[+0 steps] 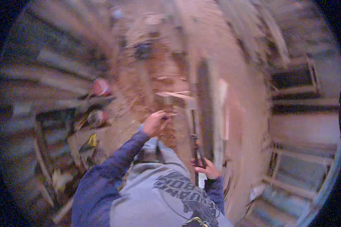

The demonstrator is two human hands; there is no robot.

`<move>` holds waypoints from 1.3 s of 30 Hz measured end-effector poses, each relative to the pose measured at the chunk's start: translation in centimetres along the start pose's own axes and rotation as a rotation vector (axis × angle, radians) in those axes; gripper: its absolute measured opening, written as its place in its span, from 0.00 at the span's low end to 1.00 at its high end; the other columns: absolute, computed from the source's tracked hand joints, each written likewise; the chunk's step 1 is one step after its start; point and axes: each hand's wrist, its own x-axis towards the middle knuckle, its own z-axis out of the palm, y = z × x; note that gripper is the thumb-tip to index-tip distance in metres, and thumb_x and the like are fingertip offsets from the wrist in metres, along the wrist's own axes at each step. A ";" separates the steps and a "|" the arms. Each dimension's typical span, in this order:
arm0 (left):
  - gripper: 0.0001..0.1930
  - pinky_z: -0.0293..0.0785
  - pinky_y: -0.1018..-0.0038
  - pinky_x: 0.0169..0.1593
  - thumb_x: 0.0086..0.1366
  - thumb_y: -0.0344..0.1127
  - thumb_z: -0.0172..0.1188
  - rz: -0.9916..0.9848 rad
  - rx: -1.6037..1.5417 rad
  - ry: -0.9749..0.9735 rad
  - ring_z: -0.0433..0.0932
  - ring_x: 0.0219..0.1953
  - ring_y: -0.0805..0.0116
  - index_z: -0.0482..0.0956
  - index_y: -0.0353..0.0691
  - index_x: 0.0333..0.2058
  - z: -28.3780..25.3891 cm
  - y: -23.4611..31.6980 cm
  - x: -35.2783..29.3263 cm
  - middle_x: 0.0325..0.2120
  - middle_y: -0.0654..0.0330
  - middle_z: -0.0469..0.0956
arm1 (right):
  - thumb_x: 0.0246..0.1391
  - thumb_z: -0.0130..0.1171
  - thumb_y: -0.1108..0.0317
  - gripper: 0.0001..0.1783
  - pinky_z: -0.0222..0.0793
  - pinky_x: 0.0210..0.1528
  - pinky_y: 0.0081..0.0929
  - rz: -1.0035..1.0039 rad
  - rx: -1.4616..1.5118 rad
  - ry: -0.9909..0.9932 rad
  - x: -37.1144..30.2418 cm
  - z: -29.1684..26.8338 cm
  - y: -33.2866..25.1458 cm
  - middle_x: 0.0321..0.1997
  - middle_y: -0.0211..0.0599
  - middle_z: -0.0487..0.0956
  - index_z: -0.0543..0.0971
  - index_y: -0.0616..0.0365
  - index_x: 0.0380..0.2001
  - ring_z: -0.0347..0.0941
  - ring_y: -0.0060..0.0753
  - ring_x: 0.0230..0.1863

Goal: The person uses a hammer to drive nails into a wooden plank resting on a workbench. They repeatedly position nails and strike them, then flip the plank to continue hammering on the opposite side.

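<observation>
Motion blur softens the whole picture. My left hand (pixel 154 123) is in front of me over the wood-strewn ground, its fingers curled closed. A small dark bit shows at the fingertips, too blurred to name. Lower and to the right, my right hand (pixel 208 169) is closed around a long dark tool with orange marks (pixel 196 145). That tool points away from me, beside a long wooden beam (pixel 206 113). Thin pale wood strips (pixel 178 94) lie ahead of my left hand.
On the left are a red-and-white round container (pixel 101 87), a yellow-and-black tool (pixel 93 140) and a dark open box or frame (pixel 55 125). Planks (pixel 254 30) lean at the upper right. Wooden frames (pixel 299 166) stand along the right side.
</observation>
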 end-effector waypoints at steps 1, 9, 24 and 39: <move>0.10 0.75 0.61 0.39 0.60 0.40 0.60 -0.118 0.087 0.100 0.79 0.36 0.51 0.80 0.39 0.32 -0.6 -2.8 -1.0 0.31 0.50 0.79 | 0.51 0.66 0.70 0.29 0.67 0.58 0.33 -0.094 -0.017 -0.047 1.1 0.1 0.0 0.52 0.39 0.77 0.70 0.63 0.57 0.74 0.35 0.54; 0.16 0.76 0.60 0.43 0.55 0.45 0.57 -0.996 -0.024 0.482 0.81 0.36 0.53 0.82 0.38 0.33 0.3 -23.2 -13.0 0.33 0.47 0.82 | 0.53 0.63 0.72 0.19 0.70 0.48 0.24 0.019 0.039 -0.055 4.3 1.6 1.0 0.44 0.32 0.79 0.74 0.63 0.48 0.75 0.26 0.43; 0.22 0.72 0.54 0.50 0.61 0.50 0.51 -1.648 -0.237 1.301 0.77 0.45 0.47 0.80 0.36 0.40 -9.4 -34.2 -28.9 0.41 0.41 0.79 | 0.53 0.63 0.74 0.16 0.70 0.42 0.20 0.224 0.136 0.166 5.4 1.4 1.9 0.41 0.28 0.74 0.72 0.58 0.45 0.73 0.21 0.38; 0.28 0.69 0.53 0.55 0.67 0.56 0.48 -1.095 0.123 0.357 0.75 0.51 0.45 0.77 0.36 0.49 7.9 -33.6 -18.1 0.46 0.40 0.77 | 0.52 0.67 0.64 0.15 0.67 0.32 0.19 -0.076 -0.353 0.427 3.5 6.1 0.6 0.26 0.24 0.74 0.78 0.59 0.40 0.70 0.19 0.28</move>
